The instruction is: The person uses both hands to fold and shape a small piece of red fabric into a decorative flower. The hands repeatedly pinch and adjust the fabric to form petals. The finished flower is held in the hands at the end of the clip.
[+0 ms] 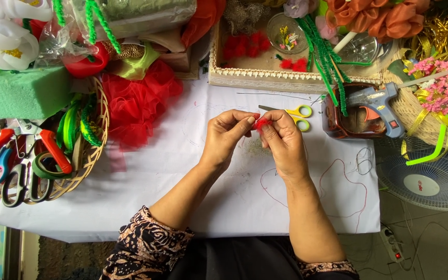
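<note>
Head view: both hands together, fingertips pinched on seemingly fluffy red tuft.

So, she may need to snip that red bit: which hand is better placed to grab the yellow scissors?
Probably the right hand: the scissors lie just beyond it, while the left hand would have to cross over. Both pinch the red piece.
</note>
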